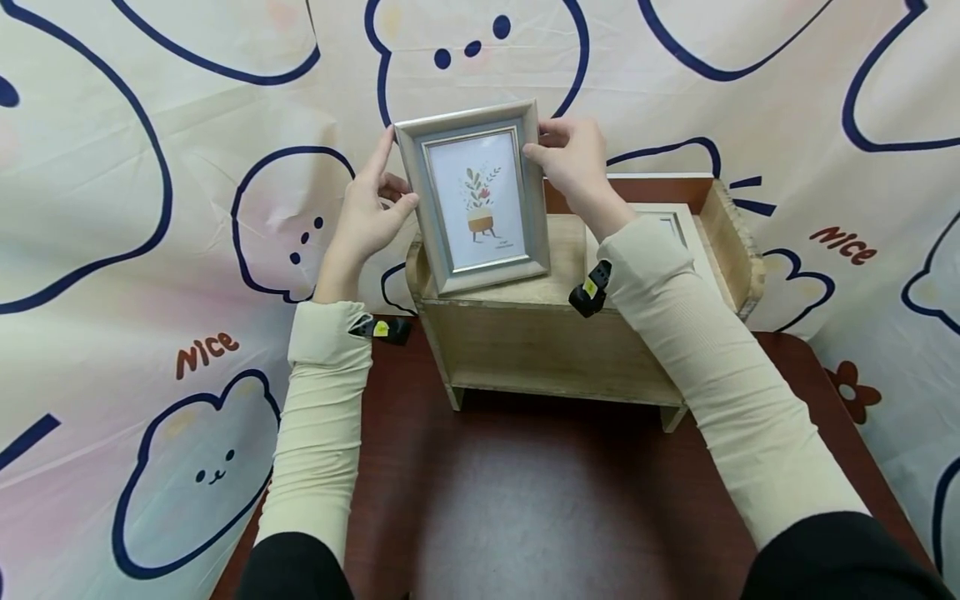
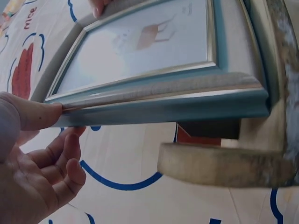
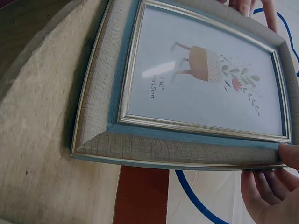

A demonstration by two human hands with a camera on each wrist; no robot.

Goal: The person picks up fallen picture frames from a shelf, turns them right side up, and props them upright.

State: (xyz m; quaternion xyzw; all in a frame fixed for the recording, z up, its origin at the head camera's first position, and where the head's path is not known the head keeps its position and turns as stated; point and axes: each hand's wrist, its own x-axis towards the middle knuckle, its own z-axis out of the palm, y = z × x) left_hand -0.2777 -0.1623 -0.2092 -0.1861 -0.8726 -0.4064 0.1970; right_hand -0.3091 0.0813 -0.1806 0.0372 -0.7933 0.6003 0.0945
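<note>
A grey-beige picture frame [image 1: 534,225] with a blue inner border and a potted-plant print stands tilted on the left part of a small wooden shelf [image 1: 525,342]. My left hand [image 1: 372,204] pinches its upper left edge, thumb on the front in the left wrist view. On the opposite side, my right hand [image 1: 576,162] pinches the upper right edge, with the thumb on the front and the other fingers behind. In the right wrist view the lower edge of the picture frame [image 3: 187,151] meets the wooden top.
A second, pale frame [image 1: 678,218] lies on the shelf's right part, partly hidden by my right forearm. The shelf has a raised side wall [image 1: 738,242] and stands on a dark red-brown table [image 1: 525,500]. Behind hangs a cartoon-printed cloth [image 1: 202,250].
</note>
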